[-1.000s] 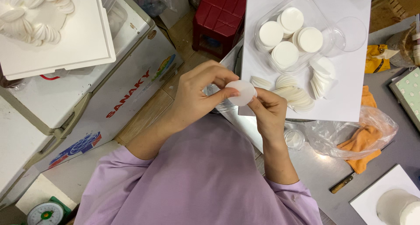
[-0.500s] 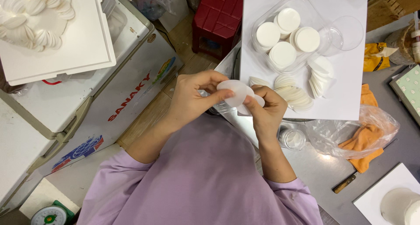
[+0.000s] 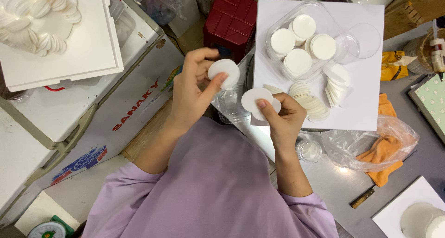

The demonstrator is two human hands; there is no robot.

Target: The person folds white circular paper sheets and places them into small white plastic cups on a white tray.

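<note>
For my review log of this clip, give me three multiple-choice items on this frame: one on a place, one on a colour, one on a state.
1. Where do the loose fanned white discs lie?
A. on the white board
B. on the floor
C. on the red stool

2. What colour are the sleeves?
A. green
B. lilac
C. black

3. What does the left hand hold?
A. nothing
B. a knife
C. a white disc

Key: 1 A, they rest on the board; 2 B, pale purple cloth; 3 C, pinched between thumb and fingers.

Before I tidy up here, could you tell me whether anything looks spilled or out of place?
Mostly orderly. Loose white discs lie fanned on the white board beside the clear tray rather than stacked inside it. An orange cloth lies crumpled in a plastic bag.
</note>
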